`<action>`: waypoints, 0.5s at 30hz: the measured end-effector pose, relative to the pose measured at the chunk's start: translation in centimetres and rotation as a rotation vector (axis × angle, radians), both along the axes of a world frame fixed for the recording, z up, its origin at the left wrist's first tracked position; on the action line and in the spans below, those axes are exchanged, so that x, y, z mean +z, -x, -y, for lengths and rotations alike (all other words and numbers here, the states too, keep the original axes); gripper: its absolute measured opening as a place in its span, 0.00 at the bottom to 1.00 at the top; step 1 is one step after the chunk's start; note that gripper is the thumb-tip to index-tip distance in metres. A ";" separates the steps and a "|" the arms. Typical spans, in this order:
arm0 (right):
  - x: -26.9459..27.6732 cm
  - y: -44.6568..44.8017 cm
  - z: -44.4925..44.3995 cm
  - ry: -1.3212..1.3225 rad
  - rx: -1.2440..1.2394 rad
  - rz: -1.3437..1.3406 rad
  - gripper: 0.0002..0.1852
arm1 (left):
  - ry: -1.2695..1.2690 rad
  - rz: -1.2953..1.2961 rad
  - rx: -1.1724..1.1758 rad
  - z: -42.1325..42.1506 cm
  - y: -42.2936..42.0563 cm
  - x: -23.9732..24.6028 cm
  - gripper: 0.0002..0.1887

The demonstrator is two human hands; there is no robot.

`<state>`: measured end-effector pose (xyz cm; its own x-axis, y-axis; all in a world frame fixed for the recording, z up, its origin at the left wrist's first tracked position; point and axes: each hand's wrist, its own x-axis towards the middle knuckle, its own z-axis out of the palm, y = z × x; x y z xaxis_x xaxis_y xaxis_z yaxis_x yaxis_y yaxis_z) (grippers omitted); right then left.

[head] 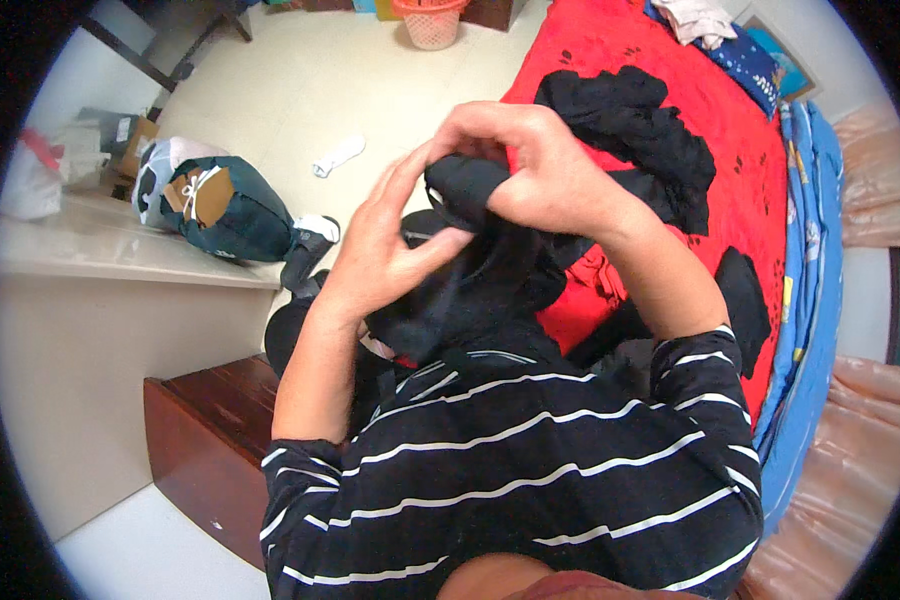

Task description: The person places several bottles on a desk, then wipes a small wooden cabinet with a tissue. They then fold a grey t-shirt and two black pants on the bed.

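My right hand [544, 169] grips a bundled piece of black fabric [461, 187], its fingers curled over the top and its thumb on the near side. My left hand [390, 240] is at the left side of the same bundle, thumb and fingers spread around it; whether it presses on the cloth cannot be told. A small white spot shows on the bundle. Below the hands, more black cloth lies over the lap. Black garments [630, 127] lie crumpled on the red bedspread [750, 180] at the right.
A white sock [339, 156] lies on the floor near a dark stuffed bag [240, 210]. The pale tabletop [120, 251] is at left, above a brown wooden stool or box [217, 442]. A pink basket [430, 26] stands at the back. A blue quilt [810, 300] edges the bed.
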<state>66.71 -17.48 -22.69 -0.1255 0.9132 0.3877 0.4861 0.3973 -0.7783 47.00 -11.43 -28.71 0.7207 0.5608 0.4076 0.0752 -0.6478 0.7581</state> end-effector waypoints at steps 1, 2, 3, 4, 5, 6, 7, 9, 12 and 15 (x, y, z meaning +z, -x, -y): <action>1.0 0.9 -0.2 -0.063 -0.004 0.069 0.10 | 0.229 -0.008 -0.020 0.5 -0.6 1.2 0.41; 1.8 1.3 -0.2 -0.102 -0.030 0.080 0.10 | 0.297 -0.067 0.026 0.3 -0.9 2.4 0.41; 2.4 1.7 -0.5 -0.120 -0.071 0.078 0.12 | 0.336 -0.099 0.058 0.1 -1.0 3.4 0.41; 2.8 1.9 -0.7 -0.161 -0.088 0.066 0.14 | 0.293 -0.021 0.045 0.4 -0.8 4.1 0.41; 3.1 2.0 -1.0 -0.171 -0.123 0.037 0.17 | 0.248 0.056 0.029 0.8 -0.7 4.5 0.40; 3.3 2.1 -1.1 -0.191 -0.153 0.040 0.19 | 0.181 0.140 -0.015 0.8 -0.7 4.8 0.40; 3.4 2.2 -1.2 -0.286 -0.139 0.102 0.17 | 0.184 0.116 0.028 0.9 -0.6 4.9 0.39; 3.2 2.3 -1.5 -0.373 -0.161 0.194 0.14 | 0.149 0.092 0.062 0.4 -0.8 5.0 0.37; 2.6 2.2 -2.1 -0.485 -0.337 0.386 0.16 | 0.127 0.170 0.102 -1.6 -0.9 5.5 0.24; 1.5 0.9 -3.0 -0.314 -0.422 0.438 0.17 | 0.210 0.163 0.023 -4.5 -0.1 7.1 0.19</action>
<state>65.77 -14.51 -21.18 0.0109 0.7706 0.6372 0.8929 0.2794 -0.3531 47.05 -6.97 -21.59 0.6415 0.6605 0.3901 -0.0458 -0.4747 0.8789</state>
